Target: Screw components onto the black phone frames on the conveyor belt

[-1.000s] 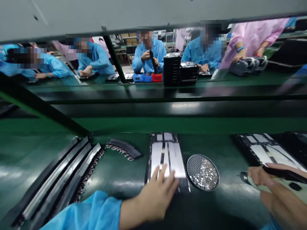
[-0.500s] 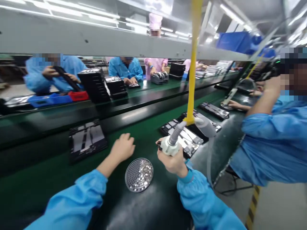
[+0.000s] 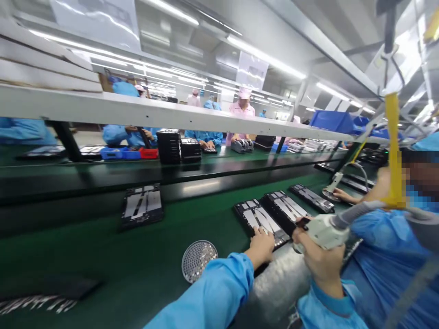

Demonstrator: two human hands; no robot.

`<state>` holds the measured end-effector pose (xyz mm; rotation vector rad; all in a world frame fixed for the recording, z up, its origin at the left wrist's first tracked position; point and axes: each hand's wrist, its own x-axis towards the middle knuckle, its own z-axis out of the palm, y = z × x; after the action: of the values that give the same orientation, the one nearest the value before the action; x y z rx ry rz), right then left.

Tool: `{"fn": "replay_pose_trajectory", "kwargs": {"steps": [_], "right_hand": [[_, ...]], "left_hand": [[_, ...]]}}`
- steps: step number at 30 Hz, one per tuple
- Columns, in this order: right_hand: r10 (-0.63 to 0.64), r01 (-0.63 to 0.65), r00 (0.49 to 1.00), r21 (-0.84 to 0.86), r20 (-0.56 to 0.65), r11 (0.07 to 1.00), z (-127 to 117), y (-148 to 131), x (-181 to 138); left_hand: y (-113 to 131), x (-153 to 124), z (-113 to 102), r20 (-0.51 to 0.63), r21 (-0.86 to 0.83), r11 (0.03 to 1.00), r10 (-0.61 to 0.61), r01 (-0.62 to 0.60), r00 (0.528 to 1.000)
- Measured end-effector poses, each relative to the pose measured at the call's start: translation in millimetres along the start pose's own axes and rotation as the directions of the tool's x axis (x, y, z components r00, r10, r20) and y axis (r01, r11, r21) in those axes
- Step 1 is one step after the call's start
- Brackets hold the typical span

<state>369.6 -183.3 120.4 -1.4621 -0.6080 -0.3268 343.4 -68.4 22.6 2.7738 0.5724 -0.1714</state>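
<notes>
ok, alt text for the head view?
The person's left hand rests on an open black device panel on a green conveyor, while the right hand grips a white power screwdriver beside it. A round perforated dish of screws sits further left; a co-worker in blue works at the right.

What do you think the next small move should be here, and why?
Probably bring the tip of the screwdriver down onto the nearest panel: the left hand lies flat on its near edge, and the right hand grips the screwdriver just beside its right corner.
</notes>
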Motion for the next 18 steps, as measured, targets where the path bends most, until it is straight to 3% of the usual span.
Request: {"fn": "replay_pose_trajectory", "kwargs": {"steps": [3, 6, 9, 11, 14, 17, 18], "right_hand": [[0.039, -0.033, 0.997, 0.079, -0.072, 0.996, -10, 2, 8], [0.052, -0.034, 0.992, 0.154, -0.115, 0.987, -10, -6, 13], [0.061, -0.04, 0.993, 0.197, -0.099, 0.98, -2, -6, 15], [0.085, -0.076, 0.996, 0.209, -0.036, 0.975, 9, 3, 14], [0.15, -0.175, 0.98, 0.216, 0.127, 0.961, 34, 27, 9], [0.186, -0.254, 0.951, 0.28, 0.247, 0.926, 66, 46, 1], [0.19, -0.268, 0.945, 0.295, 0.268, 0.917, 77, 49, -2]], "left_hand": [[-17, -5, -16, -0.07, 0.054, 0.996, -0.063, 0.067, 0.996], [-46, -25, -50, -0.195, 0.087, 0.991, -0.087, 0.106, 0.977], [-80, -70, -85, -0.315, 0.112, 0.985, -0.094, 0.135, 0.945], [-103, -116, -94, -0.398, 0.133, 0.978, -0.096, 0.161, 0.912], [-140, -202, -74, -0.534, 0.188, 0.954, -0.099, 0.232, 0.84], [-176, -286, -26, -0.813, 0.393, 0.852, 0.145, 0.347, 0.564], [-185, -310, -9, -0.81, 0.426, 0.825, 0.166, 0.37, 0.562]]}}
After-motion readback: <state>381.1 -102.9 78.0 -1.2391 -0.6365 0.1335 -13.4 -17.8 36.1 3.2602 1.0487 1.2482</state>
